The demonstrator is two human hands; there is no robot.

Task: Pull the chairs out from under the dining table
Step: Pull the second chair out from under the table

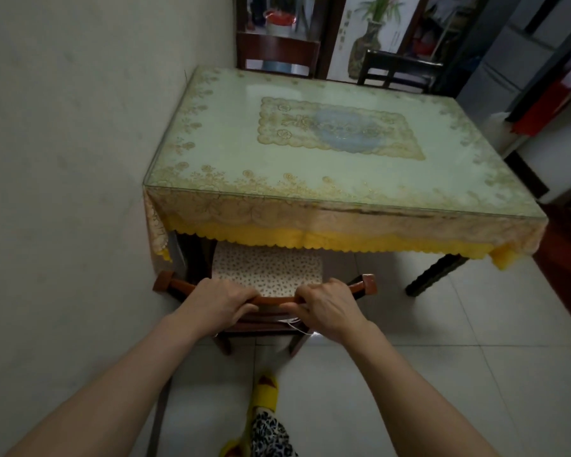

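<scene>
A brown wooden chair (pixel 365 285) with a spotted seat cushion (pixel 267 267) stands at the near side of the dining table (pixel 343 179), its seat partly under the yellow-fringed tablecloth. My left hand (pixel 216 303) and my right hand (pixel 330 310) both grip the chair's curved top rail, side by side. Two more dark chairs stand at the table's far side: one at the left (pixel 277 52) and one at the right (pixel 398 70).
A pale wall (pixel 80 159) runs close along the table's and the chair's left side. Tiled floor (pixel 459 341) spreads to the right and behind the chair. My foot in a yellow slipper (pixel 266 392) is just behind the chair. Dark furniture (pixel 567 258) stands at the right.
</scene>
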